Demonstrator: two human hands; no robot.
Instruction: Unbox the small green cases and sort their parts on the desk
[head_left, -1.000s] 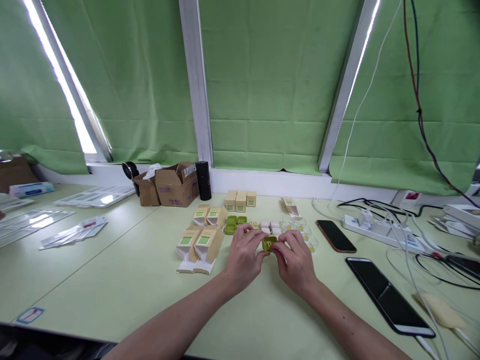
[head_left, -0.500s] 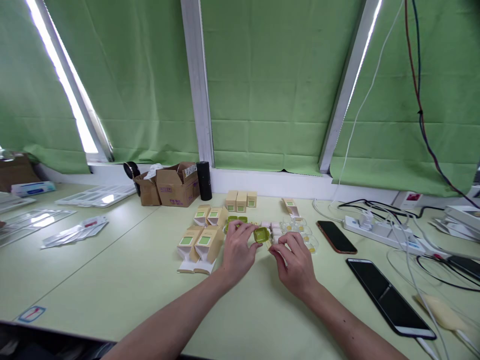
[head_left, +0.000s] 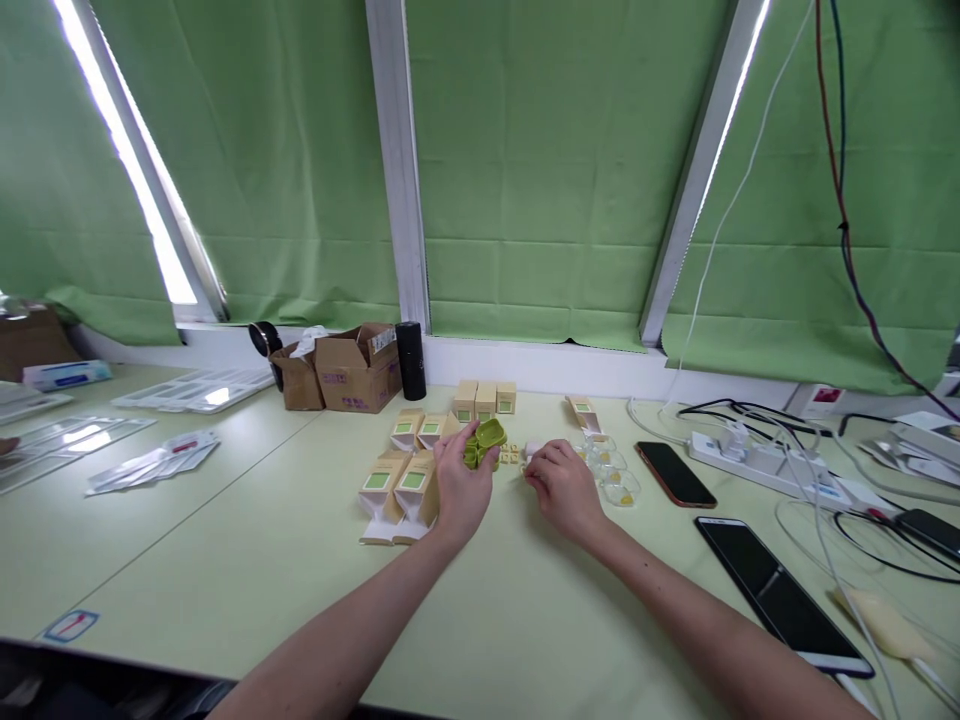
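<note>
Between the thumb and fingers of my left hand (head_left: 463,482) is a small green square cup (head_left: 492,432), tilted, just above other green cups (head_left: 471,457) on the table. My right hand (head_left: 566,490) is low over the tabletop, its fingertips pinched together; whatever is in them is hidden. Right by those fingertips lie small yellow square pieces (head_left: 510,453). Pale pinkish pieces (head_left: 532,449) are partly covered by the right hand. Clear plastic domes (head_left: 621,487) with yellow spots lie beyond its knuckles. Left of my left hand stand open cream cartons (head_left: 415,480) with green labels.
Closed small boxes (head_left: 485,400) stand at the back, near a black cylinder (head_left: 410,360) and a cardboard box (head_left: 356,368). On the right lie two phones (head_left: 675,473), a power strip (head_left: 765,465) and tangled cables. Clear trays (head_left: 199,390) and flat packets (head_left: 154,465) are on the left.
My left hand has moved left and slightly up with the green cup, now tilted beside the others. My right hand has shifted left and up, away from the cup, uncovering small yellow pieces.
</note>
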